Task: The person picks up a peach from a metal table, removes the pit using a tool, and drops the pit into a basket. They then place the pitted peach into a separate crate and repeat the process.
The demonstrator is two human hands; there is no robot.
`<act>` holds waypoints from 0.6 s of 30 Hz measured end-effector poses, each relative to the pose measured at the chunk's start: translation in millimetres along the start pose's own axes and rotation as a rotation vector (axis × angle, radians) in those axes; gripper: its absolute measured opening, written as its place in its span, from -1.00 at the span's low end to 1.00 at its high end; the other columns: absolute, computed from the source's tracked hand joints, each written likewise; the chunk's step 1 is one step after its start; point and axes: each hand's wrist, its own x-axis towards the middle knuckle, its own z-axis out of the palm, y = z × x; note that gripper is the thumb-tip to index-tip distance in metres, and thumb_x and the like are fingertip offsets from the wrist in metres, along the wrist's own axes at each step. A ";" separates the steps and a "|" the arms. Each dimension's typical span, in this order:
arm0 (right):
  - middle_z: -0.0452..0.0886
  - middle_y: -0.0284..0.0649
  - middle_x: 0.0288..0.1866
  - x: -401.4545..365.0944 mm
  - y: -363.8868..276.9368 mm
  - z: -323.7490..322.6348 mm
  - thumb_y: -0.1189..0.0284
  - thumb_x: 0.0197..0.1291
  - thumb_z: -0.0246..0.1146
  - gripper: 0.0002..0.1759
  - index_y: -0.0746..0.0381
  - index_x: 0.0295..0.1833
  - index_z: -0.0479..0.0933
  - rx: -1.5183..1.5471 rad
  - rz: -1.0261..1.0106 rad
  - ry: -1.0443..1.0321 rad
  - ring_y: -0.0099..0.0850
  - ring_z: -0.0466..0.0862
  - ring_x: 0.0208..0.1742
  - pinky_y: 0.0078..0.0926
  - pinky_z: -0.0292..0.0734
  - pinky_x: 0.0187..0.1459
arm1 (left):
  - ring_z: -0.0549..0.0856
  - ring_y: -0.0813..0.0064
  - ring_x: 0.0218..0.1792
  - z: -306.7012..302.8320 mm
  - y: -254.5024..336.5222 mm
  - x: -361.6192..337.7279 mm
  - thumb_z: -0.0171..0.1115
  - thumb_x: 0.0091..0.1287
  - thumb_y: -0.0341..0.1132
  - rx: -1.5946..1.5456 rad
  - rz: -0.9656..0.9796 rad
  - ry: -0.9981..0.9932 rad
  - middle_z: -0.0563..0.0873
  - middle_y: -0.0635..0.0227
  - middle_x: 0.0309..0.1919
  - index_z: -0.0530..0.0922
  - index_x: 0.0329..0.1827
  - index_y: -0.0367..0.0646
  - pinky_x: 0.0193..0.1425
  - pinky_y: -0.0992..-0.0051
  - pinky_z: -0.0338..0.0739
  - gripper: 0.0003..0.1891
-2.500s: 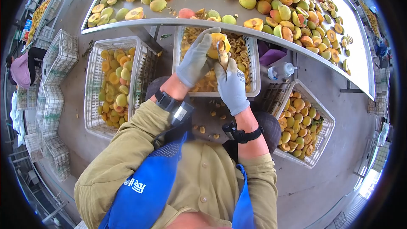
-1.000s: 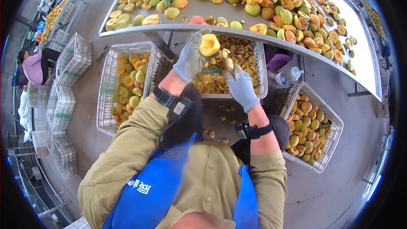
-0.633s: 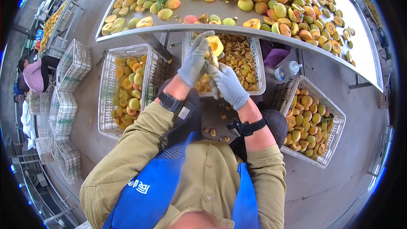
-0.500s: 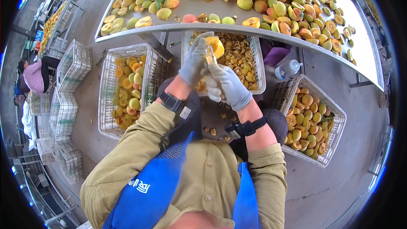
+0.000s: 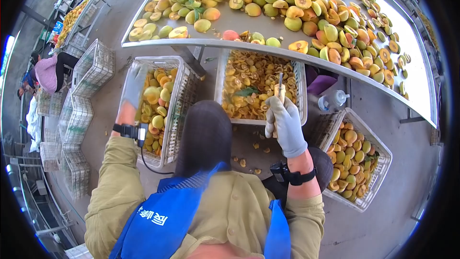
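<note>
My left hand (image 5: 137,80), gloved and smeared by motion, is over the left edge of the left crate (image 5: 175,129), which holds peach-like fruit halves (image 5: 152,122). Its fingers cannot be made out. My right hand (image 5: 286,125), in a pale glove, is closed around the wooden handle of a small tool (image 5: 280,88) with a metal tip pointing up. Below the tool tip stands the middle crate (image 5: 258,122), filled with cut pits and scraps (image 5: 249,81) and a green leaf.
A metal table (image 5: 230,44) piled with fruit halves spans the front. The right crate (image 5: 383,163) holds more halves, near a clear plastic bottle (image 5: 333,100). At far left are stacked crates (image 5: 75,120) and a seated person (image 5: 48,73).
My left hand has left the tool and moved left to the left crate; the fruit piece it held is no longer in it. My right hand moved slightly right and down with the tool.
</note>
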 end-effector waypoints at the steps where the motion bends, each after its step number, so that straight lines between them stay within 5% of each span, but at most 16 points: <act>1: 0.38 -0.37 -0.63 1.4 -1.8 2.8 0.23 0.37 0.02 -0.69 0.30 -0.15 0.40 -0.003 0.000 -0.010 -0.62 0.37 -0.76 -0.67 0.28 -0.76 | 0.59 0.48 -0.09 5.6 24.0 15.9 0.10 0.35 -0.24 0.107 0.133 0.006 0.64 0.30 -0.15 0.59 -0.11 -0.26 0.05 0.51 0.46 -0.75; 4: 0.39 -0.36 -0.63 2.7 -7.7 10.4 0.22 0.36 0.04 -0.69 0.30 -0.15 0.39 -0.021 -0.002 -0.006 -0.62 0.38 -0.75 -0.67 0.28 -0.76 | 0.59 0.57 -0.06 64.3 58.3 85.3 0.21 0.27 -0.31 0.156 0.443 -0.122 0.65 0.32 -0.04 0.50 0.12 -0.26 0.06 0.56 0.46 -0.62; 7: 0.41 -0.35 -0.65 5.9 -9.5 7.7 0.22 0.33 0.07 -0.70 0.27 -0.22 0.37 -0.062 0.022 0.040 -0.60 0.39 -0.78 -0.69 0.24 -0.76 | 0.58 0.38 0.07 164.0 128.2 131.0 0.18 0.28 -0.26 0.289 0.425 -0.388 0.61 0.20 0.04 0.48 0.18 -0.11 0.16 0.43 0.43 -0.61; 9: 0.41 -0.35 -0.67 10.1 -6.3 0.0 0.24 0.33 0.06 -0.73 0.22 -0.30 0.33 -0.067 0.044 0.043 -0.58 0.39 -0.79 -0.67 0.22 -0.76 | 0.54 0.15 0.12 230.7 128.6 174.1 0.17 0.23 -0.20 0.462 0.858 -0.405 0.51 0.10 0.15 0.41 0.27 0.04 0.17 0.29 0.44 -0.51; 14: 0.38 -0.44 -0.63 19.2 3.9 -13.6 0.29 0.32 0.09 -0.79 0.21 -0.26 0.35 -0.002 -0.063 0.054 -0.64 0.33 -0.76 -0.67 0.23 -0.73 | 0.43 0.03 0.22 311.1 120.6 215.3 0.21 0.11 -0.13 0.968 0.619 -0.624 0.29 0.05 0.31 0.35 0.30 0.12 0.24 0.20 0.38 -0.39; 18: 0.34 -0.41 -0.61 12.8 -3.6 -17.7 0.25 0.33 0.09 -0.73 0.25 -0.23 0.32 -0.044 -0.013 0.001 -0.65 0.37 -0.74 -0.64 0.30 -0.70 | 0.46 0.01 0.14 293.8 140.9 202.9 0.34 -0.03 -0.25 0.901 0.466 -0.754 0.40 0.03 0.12 0.40 0.16 0.16 0.21 0.22 0.40 -0.40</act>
